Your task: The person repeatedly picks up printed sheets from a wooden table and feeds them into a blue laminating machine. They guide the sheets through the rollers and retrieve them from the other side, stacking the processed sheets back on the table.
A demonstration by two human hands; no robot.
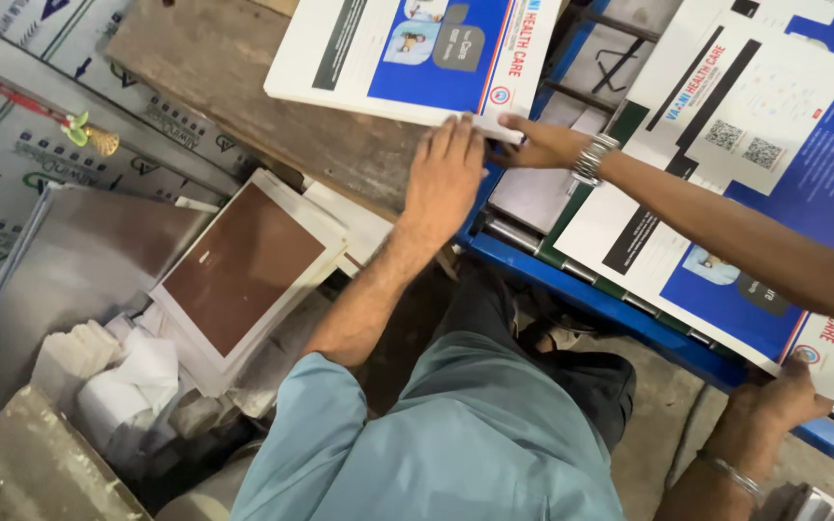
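Blue-and-white card: the overhanging printed stack (pixel 407 58) sits at twelve o'clock on a wooden board (pixel 205 58). Our left hand (pixel 446 174) lies flat and spread on its near corner, touching a co-worker's hand (pixel 542 145) (the one with a metal wristband). At four o'clock our right hand (pixel 784 400) clasps the lower edge of the second printed stack (pixel 726 193). We judge that uneven pushing could fan the sheets or pinch fingers.

We lose the top of the printed stack (pixel 407 53) at the frame's upper edge. Our right hand (pixel 784 400) hides its fingertips under the sheets (pixel 726 183), which run off right. A co-worker's arm (pixel 726 227) exits right too.
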